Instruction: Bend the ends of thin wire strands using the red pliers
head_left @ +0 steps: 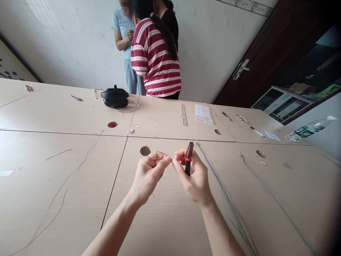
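Above the table's middle, my left hand [149,175] is closed in a pinch, thumb against forefinger. What lies between those fingertips is too small to make out; a short thin strand [153,195] shows just below the hand. My right hand [197,183] is wrapped round small pliers [189,151] with red and black handles, jaws pointing up. Its thumb and forefinger tips meet close beside the left fingertips. To the right of that hand lies a bundle of thin grey wires [222,186], with small metallic ends at its far tip.
A thinner wire bundle [269,190] lies further right. Loose strands [62,183] spread at left. Toward the back are a black device [115,97] with a white cable, a ruler [184,115], plastic bags [204,114] and a bottle [309,129]. People [157,57] stand beyond the table.
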Demonstrator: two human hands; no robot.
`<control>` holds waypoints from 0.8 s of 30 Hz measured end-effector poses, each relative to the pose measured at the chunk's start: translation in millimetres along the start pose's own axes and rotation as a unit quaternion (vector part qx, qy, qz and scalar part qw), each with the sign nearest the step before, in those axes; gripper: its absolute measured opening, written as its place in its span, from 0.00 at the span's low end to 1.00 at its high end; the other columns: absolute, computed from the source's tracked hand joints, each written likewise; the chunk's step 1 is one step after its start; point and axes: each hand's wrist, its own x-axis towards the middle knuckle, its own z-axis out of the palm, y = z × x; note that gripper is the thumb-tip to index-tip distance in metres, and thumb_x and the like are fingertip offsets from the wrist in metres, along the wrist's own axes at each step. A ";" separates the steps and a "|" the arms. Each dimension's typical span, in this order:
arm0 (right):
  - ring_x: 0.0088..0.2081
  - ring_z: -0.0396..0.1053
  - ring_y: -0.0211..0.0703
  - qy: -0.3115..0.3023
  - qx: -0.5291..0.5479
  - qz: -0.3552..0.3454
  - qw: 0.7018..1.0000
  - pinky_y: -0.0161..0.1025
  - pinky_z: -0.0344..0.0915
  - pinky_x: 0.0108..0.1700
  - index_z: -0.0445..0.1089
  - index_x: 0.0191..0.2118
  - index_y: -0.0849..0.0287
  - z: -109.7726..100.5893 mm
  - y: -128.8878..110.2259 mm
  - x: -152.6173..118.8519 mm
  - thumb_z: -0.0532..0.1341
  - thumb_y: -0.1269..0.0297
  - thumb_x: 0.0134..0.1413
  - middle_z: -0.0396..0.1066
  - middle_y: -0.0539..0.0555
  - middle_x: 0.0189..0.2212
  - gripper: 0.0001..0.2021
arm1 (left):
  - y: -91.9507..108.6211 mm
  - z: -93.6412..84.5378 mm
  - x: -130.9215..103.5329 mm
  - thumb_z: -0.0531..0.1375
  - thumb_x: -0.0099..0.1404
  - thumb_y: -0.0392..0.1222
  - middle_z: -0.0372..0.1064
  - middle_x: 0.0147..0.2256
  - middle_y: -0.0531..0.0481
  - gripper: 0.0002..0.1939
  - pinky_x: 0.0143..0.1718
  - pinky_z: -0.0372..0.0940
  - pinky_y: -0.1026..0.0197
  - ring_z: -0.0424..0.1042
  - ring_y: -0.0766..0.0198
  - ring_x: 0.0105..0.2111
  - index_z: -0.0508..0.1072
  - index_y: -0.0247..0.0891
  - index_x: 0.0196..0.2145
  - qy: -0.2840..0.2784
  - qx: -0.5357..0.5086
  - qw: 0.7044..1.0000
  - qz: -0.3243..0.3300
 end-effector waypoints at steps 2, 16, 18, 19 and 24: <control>0.34 0.70 0.38 0.003 0.009 0.008 1.000 0.38 0.68 0.41 0.66 0.42 0.53 -0.9 1.5 0.4 0.60 0.66 0.61 0.69 0.48 0.33 0.04 | -0.3 -1.6 -0.2 0.60 0.64 0.52 0.41 0.17 0.63 0.14 0.20 0.38 0.65 0.39 0.72 0.19 0.69 0.37 0.29 -0.001 0.002 1.000 0.004; 0.35 0.71 0.39 0.007 -0.027 -0.007 1.000 0.40 0.69 0.42 0.68 0.43 0.53 -0.6 0.8 -0.3 0.60 0.66 0.61 0.71 0.49 0.33 0.05 | 1.3 -1.7 0.6 0.62 0.61 0.46 0.43 0.16 0.63 0.09 0.19 0.40 0.65 0.40 0.72 0.18 0.72 0.38 0.31 0.007 0.048 0.997 0.059; 0.35 0.72 0.39 0.006 -0.028 -0.003 1.000 0.40 0.70 0.42 0.68 0.43 0.53 -0.5 1.6 -0.5 0.61 0.65 0.61 0.72 0.50 0.33 0.05 | 0.1 -1.1 1.4 0.62 0.61 0.47 0.45 0.16 0.63 0.11 0.20 0.40 0.65 0.40 0.72 0.18 0.71 0.38 0.30 0.010 0.048 0.997 0.066; 0.35 0.72 0.40 0.005 -0.029 -0.001 1.000 0.40 0.70 0.42 0.68 0.43 0.53 -0.5 1.9 -0.7 0.61 0.65 0.61 0.72 0.50 0.33 0.05 | -0.9 -0.8 1.6 0.62 0.62 0.48 0.46 0.16 0.62 0.11 0.20 0.41 0.65 0.41 0.72 0.18 0.70 0.37 0.29 0.012 0.048 0.996 0.070; 0.34 0.72 0.38 0.006 -0.022 0.005 1.000 0.39 0.69 0.41 0.68 0.43 0.53 -1.8 1.7 -0.9 0.61 0.66 0.61 0.71 0.49 0.33 0.05 | -4.5 0.4 1.3 0.62 0.62 0.48 0.48 0.17 0.61 0.11 0.20 0.46 0.66 0.44 0.72 0.18 0.71 0.37 0.30 0.024 0.064 0.994 0.082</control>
